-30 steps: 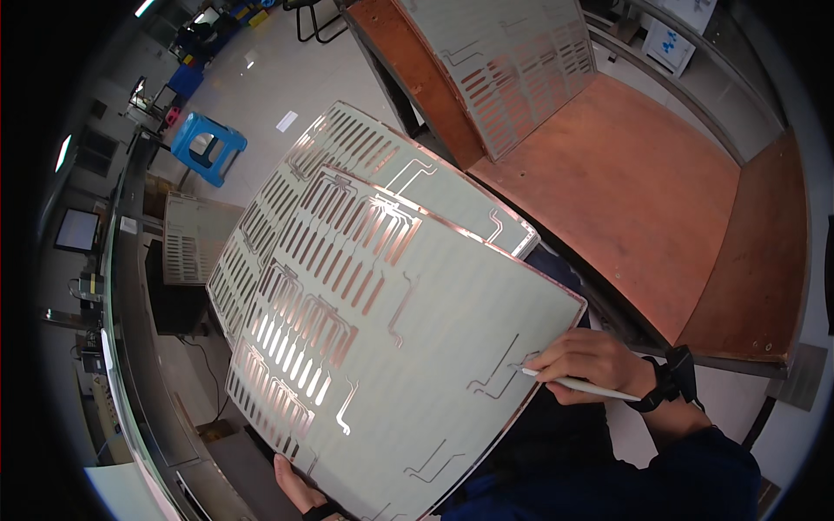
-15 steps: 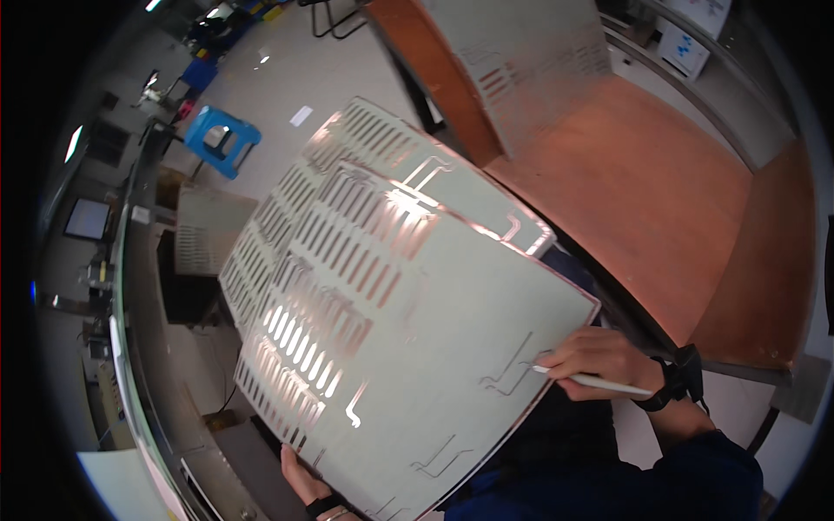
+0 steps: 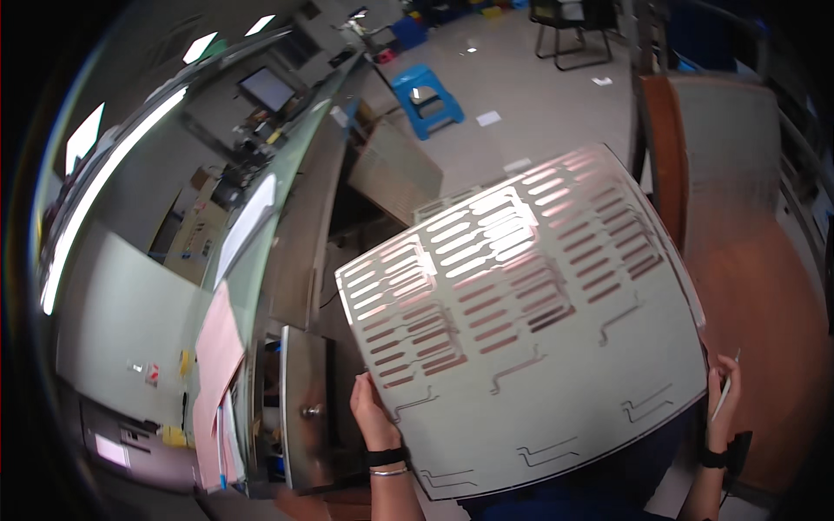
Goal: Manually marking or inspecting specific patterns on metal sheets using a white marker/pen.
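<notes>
A large pale grey-green circuit board panel [image 3: 565, 373] with rows of shiny copper slots and thin bent traces is held tilted in front of me. A second edge shows along its right side, so another sheet seems to lie beneath. My left hand [image 3: 375, 421] grips the panel's left edge, the fingers partly hidden behind it. At the right edge my right hand [image 3: 723, 399] closes on the panel's border. A slim white pen-like tool [image 3: 726, 387] is also in that hand, pointing upward past the fingers.
A copper-brown stand [image 3: 756, 330] with a grey panel [image 3: 730, 148] upright on it is at my right. To the left runs a glass-topped bench [image 3: 295, 187] with pink paper [image 3: 219, 373] and a cabinet door [image 3: 304, 438] below. Beyond are another leaning panel [image 3: 395, 169] and a blue stool [image 3: 424, 100].
My right hand has moved from the panel's face, where the tool tip was at a trace, to its right edge. The upper sheet now nearly covers the lower one. My view has turned left.
</notes>
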A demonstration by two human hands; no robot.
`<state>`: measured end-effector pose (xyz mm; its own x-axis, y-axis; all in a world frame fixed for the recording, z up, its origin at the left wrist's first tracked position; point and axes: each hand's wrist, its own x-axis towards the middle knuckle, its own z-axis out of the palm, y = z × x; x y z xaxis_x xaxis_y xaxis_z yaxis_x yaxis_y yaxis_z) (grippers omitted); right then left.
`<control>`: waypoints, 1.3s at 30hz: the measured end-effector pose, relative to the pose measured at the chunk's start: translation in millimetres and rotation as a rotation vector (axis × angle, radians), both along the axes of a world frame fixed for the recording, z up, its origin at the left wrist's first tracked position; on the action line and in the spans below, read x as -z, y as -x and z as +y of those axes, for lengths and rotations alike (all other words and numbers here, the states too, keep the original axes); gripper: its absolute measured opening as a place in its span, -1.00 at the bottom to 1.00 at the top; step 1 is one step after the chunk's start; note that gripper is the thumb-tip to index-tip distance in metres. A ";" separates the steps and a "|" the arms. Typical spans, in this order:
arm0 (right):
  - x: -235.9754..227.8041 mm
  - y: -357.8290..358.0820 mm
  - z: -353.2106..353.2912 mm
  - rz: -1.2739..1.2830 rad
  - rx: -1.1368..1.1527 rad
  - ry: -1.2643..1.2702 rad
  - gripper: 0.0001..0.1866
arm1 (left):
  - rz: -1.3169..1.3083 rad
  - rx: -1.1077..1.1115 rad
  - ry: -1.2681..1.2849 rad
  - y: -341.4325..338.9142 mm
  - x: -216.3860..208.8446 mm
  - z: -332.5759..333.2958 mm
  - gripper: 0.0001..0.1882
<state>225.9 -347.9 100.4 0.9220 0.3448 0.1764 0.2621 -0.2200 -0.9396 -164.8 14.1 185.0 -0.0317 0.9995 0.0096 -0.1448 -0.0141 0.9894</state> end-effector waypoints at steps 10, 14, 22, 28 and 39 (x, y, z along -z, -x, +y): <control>-25.9 -19.3 -17.7 0.462 -0.070 -0.624 -0.60 | -0.213 0.204 -0.007 -19.8 -13.4 4.4 -0.80; -86.6 -14.0 6.8 0.512 -0.787 -1.130 -0.22 | -0.594 0.357 -0.010 -72.5 -22.6 -1.9 -0.79; -109.5 45.0 32.9 0.459 -0.196 -1.128 -0.42 | -0.711 0.555 0.195 -233.9 -85.1 -87.7 -0.80; -147.6 -48.0 -87.1 0.361 0.097 -1.013 -0.47 | -0.041 1.109 0.036 -198.5 -49.6 -54.0 -0.67; -101.2 -151.2 -177.3 0.453 0.396 -0.858 -0.39 | 0.495 0.131 -0.116 -29.3 46.4 23.1 -0.78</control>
<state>377.1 -525.1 201.6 0.9825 -0.0739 -0.1712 -0.0985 0.5739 -0.8130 -135.6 37.2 138.6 0.1299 0.9862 0.1031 0.3318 -0.1412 0.9327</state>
